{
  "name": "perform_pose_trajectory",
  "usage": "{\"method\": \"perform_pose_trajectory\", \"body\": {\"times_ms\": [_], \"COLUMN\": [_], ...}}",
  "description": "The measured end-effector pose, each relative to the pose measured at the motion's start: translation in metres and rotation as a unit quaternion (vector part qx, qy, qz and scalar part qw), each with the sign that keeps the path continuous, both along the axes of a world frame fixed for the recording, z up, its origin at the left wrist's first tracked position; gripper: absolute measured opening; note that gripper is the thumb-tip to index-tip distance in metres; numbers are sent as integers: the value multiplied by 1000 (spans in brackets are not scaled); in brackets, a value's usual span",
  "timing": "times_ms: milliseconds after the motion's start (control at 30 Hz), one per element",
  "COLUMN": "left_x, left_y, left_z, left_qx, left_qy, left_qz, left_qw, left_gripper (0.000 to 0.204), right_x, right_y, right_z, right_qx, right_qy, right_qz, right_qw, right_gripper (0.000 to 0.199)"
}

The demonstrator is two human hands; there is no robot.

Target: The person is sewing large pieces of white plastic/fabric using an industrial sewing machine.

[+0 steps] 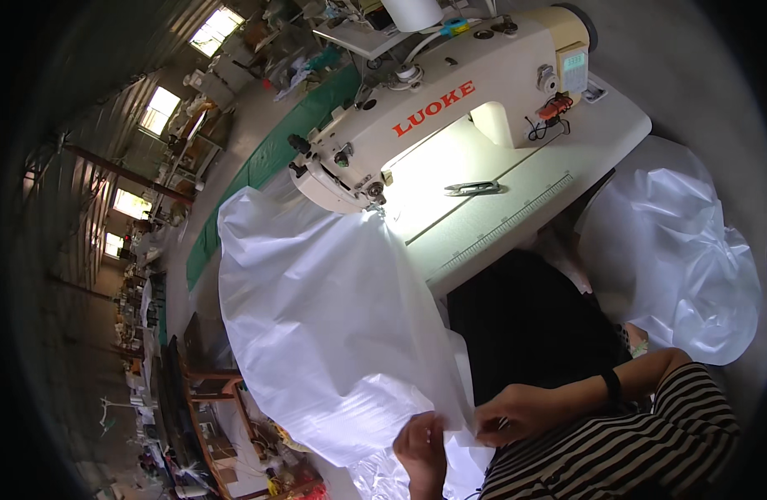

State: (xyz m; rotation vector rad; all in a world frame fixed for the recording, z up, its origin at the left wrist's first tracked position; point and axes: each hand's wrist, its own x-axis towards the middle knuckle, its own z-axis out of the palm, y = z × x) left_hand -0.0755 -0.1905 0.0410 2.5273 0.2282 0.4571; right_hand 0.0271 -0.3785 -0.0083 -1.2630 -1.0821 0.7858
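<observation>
A large sheet of white, slightly glossy material (325,325) hangs from under the needle of a white sewing machine (517,58) down toward my lap. My left hand (421,450) is closed on the sheet's lower edge, fingers curled in a pinch. Just to its right, my right hand (517,412) is also closed at that edge, its fingertips pressed together on the material. The fingertips are partly hidden by the folds. Metal thread snips (473,188) lie on the lit machine bed, away from both hands.
More white sheeting (675,258) is bunched at the right, beside the machine table (617,125). A red-handled tool (555,106) with a black cord rests against the machine's pillar. A wooden stool (213,387) stands at the left, and a green strip (271,154) runs behind the machine.
</observation>
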Motion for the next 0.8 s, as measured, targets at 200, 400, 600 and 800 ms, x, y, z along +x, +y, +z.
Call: {"method": "perform_pose_trajectory", "body": {"times_ms": [200,400,600,800], "left_x": [8,-2,14,51], "left_y": [-18,-12,-21,-16], "left_z": [-6,-12,-9,-11], "left_qx": [-99,-306,-61,44], "left_qy": [52,53,6,-19], "left_qz": [-27,-2,-26,-229], "left_qw": [993,951,998,972], "left_gripper": [14,8,6,11], "right_x": [-10,-15,44,73], "right_y": [9,22,18,73], "right_z": [3,3,-14,-63], "right_qx": [81,81,90,-24], "right_qy": [-262,-432,-138,282], "right_qz": [-76,-142,-234,43], "right_qw": [959,887,958,958], "right_gripper": [20,19,5,40]}}
